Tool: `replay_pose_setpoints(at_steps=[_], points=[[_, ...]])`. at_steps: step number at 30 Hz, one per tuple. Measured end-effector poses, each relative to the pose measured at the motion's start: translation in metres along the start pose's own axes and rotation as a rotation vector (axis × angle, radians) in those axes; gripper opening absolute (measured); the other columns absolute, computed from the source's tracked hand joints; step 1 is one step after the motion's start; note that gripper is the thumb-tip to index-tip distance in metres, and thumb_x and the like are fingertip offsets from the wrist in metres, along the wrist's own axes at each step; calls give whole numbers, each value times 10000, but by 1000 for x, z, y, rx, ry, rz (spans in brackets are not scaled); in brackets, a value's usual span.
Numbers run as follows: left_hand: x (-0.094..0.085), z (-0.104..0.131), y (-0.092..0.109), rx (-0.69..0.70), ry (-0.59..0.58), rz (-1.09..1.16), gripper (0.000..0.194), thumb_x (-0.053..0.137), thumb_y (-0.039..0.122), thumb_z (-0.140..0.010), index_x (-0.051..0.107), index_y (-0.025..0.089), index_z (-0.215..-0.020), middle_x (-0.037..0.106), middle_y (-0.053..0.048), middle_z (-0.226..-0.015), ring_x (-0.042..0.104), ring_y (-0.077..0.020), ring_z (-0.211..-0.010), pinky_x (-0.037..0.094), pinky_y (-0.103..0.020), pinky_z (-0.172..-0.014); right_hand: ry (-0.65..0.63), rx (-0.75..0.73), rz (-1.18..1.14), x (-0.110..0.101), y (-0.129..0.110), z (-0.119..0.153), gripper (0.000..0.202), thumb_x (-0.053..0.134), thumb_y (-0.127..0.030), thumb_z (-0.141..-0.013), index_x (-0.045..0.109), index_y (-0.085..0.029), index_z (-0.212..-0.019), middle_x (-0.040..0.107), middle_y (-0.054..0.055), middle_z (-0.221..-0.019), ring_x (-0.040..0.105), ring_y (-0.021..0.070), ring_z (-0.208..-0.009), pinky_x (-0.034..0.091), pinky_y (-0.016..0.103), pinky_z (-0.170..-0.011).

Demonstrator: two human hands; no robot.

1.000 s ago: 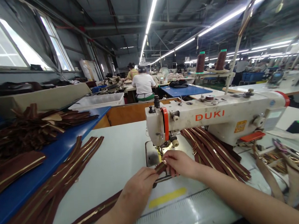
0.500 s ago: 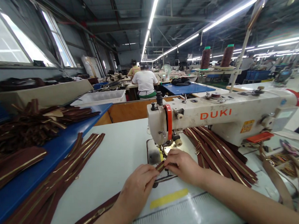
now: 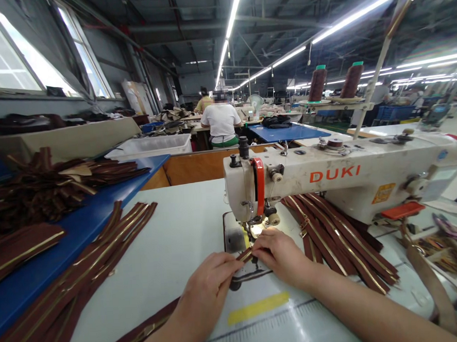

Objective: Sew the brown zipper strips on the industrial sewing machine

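A brown zipper strip (image 3: 246, 255) with gold teeth lies between my hands, just in front of the needle area of a white sewing machine (image 3: 283, 175). My left hand (image 3: 212, 283) pinches its left end, and the rest of a brown strip (image 3: 145, 332) trails from under that hand toward the lower left. Fingers of my right hand (image 3: 282, 253) are closed on the strip's other end, close to the presser foot. A bundle of zipper strips (image 3: 337, 236) lies beneath the machine arm. More long strips (image 3: 91, 267) stretch over the left of the table.
Brown pieces (image 3: 39, 187) are heaped on a blue table (image 3: 132, 182) at the left. At the right sits a box of small parts (image 3: 438, 251) with beige straps. Two thread cones (image 3: 333, 83) stand behind the machine. A person in a white shirt (image 3: 221, 121) sits farther back.
The view has shifted slightly. My hands remain at the strip near the needle, with slightly more of it showing between my fingers.
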State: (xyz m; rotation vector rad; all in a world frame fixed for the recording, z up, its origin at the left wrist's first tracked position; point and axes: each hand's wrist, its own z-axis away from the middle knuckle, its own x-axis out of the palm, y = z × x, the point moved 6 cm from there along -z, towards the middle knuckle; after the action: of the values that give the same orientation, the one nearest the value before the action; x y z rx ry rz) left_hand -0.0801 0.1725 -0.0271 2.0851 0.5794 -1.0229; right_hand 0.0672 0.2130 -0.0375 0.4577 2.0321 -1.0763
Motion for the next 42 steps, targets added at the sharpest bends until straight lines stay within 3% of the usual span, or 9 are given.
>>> replay_pose_setpoints(at_steps=[6, 13, 22, 30, 37, 42], points=[[3, 0, 7, 82, -20, -88, 394, 394, 24, -795, 629, 221, -1042, 619, -41, -926, 585, -177, -860, 518, -301, -780, 20, 55, 76, 2, 1, 0, 117, 551, -164, -853, 632, -174, -769, 586, 23, -784, 534, 158, -791, 368, 249, -680], [15, 1, 3, 81, -116, -147, 507, 370, -25, -766, 554, 226, -1167, 584, -43, -975, 539, -188, -904, 506, -338, -824, -10, 30, 175, 5, -3, -1, 110, 547, -162, -858, 602, -168, -764, 561, 29, -787, 517, 166, -789, 364, 258, -674], [20, 3, 0, 120, -150, -204, 485, 367, -38, -794, 538, 184, -1190, 566, -72, -989, 521, -215, -907, 503, -373, -822, -14, 26, 233, 6, -4, -2, 115, 527, -172, -877, 603, -169, -790, 571, 41, -821, 526, 176, -814, 385, 274, -696], [23, 2, -1, 129, -197, -293, 545, 375, -50, -781, 511, 216, -1237, 556, -65, -996, 509, -214, -909, 493, -367, -830, -59, 23, 327, 4, -11, -3, 144, 488, -185, -890, 618, -157, -834, 594, 66, -865, 539, 196, -846, 412, 292, -716], [19, -7, 4, 28, -315, -305, 502, 353, -27, -770, 575, 182, -1168, 560, -75, -953, 512, -220, -871, 466, -381, -817, -52, -1, 383, 3, -14, -4, 147, 488, -201, -898, 622, -152, -862, 605, 77, -881, 545, 207, -868, 423, 295, -709], [14, -23, 15, -140, -451, -54, 295, 421, 76, -806, 664, 188, -930, 578, -49, -920, 560, -192, -884, 458, -312, -827, -76, -92, 468, 2, -17, -6, 138, 497, -178, -897, 624, -139, -855, 612, 88, -877, 538, 221, -875, 423, 314, -724]])
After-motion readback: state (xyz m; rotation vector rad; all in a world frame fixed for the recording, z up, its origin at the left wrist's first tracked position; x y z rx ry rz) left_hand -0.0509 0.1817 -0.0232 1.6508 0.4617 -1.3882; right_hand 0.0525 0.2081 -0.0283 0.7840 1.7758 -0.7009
